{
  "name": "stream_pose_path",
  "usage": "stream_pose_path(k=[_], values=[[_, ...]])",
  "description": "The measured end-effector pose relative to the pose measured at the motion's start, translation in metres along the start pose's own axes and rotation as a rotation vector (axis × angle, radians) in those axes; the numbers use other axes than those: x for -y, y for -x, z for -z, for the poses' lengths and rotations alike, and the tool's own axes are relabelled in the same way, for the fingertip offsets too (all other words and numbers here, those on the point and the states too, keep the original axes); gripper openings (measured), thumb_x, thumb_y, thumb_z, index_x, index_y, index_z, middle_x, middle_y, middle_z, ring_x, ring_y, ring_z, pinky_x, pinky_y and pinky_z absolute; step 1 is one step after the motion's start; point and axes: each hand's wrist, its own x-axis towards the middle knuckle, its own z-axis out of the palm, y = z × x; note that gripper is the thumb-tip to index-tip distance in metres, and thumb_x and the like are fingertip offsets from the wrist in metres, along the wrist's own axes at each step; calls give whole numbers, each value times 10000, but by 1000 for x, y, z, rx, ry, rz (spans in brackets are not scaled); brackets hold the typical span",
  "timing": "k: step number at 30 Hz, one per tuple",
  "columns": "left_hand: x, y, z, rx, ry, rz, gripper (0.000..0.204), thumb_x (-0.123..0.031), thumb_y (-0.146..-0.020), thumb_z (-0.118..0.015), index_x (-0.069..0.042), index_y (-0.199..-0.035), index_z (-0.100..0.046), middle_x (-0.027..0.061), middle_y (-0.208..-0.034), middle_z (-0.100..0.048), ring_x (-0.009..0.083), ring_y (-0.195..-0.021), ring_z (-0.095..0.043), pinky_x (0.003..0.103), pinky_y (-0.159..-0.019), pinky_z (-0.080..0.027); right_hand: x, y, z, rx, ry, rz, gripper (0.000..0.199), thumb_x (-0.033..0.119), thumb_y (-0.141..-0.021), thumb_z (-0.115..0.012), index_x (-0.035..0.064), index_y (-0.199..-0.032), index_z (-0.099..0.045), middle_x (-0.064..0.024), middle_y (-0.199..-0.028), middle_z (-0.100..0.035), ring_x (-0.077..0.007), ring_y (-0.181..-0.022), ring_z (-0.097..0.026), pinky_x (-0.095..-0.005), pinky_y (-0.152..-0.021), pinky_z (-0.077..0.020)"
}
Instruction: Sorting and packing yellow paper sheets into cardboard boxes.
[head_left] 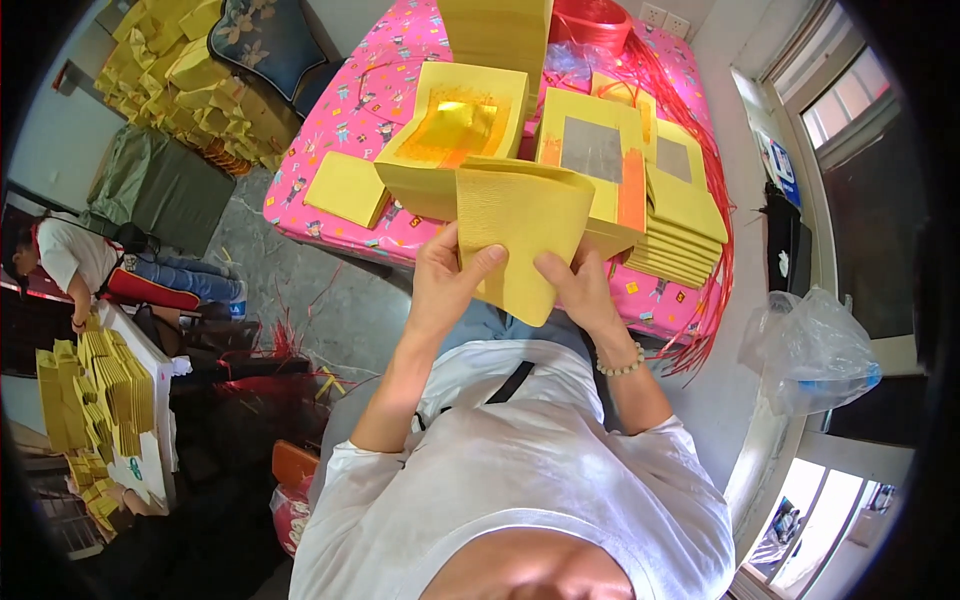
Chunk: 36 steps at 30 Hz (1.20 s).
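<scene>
Both my hands grip a folded sheaf of yellow joss paper (525,220), lifted above the near edge of a pink patterned tabletop (300,212). My left hand (447,275) pinches its left side, thumb on the near face. On the lower right side, my right hand (583,292) presses it with the thumb; its other fingers are partly hidden behind. Just beyond stands a yellow stack with a gold foil square (462,118). To its right are stacks bearing silver foil squares (592,150). Folded yellow packets (680,245) are piled at the right, and a flat folded packet (343,190) lies at the left.
Red strings (718,240) hang over the table's right edge near a red basin (590,22). A clear plastic bag (815,350) hangs at the right. Leftward, a person (75,255) sits by a white table (165,415) of yellow packets. More bundles (180,75) are heaped far left.
</scene>
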Motion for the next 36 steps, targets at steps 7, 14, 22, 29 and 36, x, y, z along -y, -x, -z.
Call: stream_pose_path(k=[7, 14, 22, 29, 36], values=[[5, 4, 4, -22, 98, 131, 313, -97, -846, -667, -10, -1134, -580, 55, -1045, -647, 92, -900, -605, 241, -787, -481, -1, -4, -4, -33, -114, -182, 357, 153, -888, -604, -23, -1183, -507, -60, -1062, -602, -109, -954, -568, -265, -815, -473], [3, 1, 8, -81, 61, 115, 306, -92, -858, -651, -7, -1141, -571, 52, -1032, -648, 94, -905, -602, 239, -787, -479, -4, -2, 3, 49, -36, -186, 346, 145, -900, -603, -37, -1180, -510, -56, -1055, -608, -90, -937, -563, -247, -801, -475], [1, 5, 4, -35, 28, 60, 301, -80, -875, -623, 1, -1154, -544, 50, -1047, -632, 84, -919, -585, 237, -799, -471, 0, -3, -4, -21, -81, -118, 305, 151, -927, -563, -30, -1168, -519, -52, -1041, -614, -75, -920, -559, -234, -784, -465], [6, 7, -10, -61, -114, -177, 403, -49, -880, -593, -8, -1244, -423, 87, -1116, -569, 124, -1015, -549, 255, -846, -456, 0, -2, -6, -138, 8, -10, 281, 174, -949, -527, -28, -1143, -523, -46, -1018, -613, -72, -890, -553, -230, -762, -460], [-11, 3, -9, -32, -64, -86, 345, -61, -890, -581, 4, -1186, -417, 81, -1092, -556, 115, -1022, -519, 251, -873, -423, -2, 6, -6, -137, 63, 48, 269, 183, -952, -521, -30, -1117, -532, -44, -989, -615, -68, -865, -551, -221, -737, -455]])
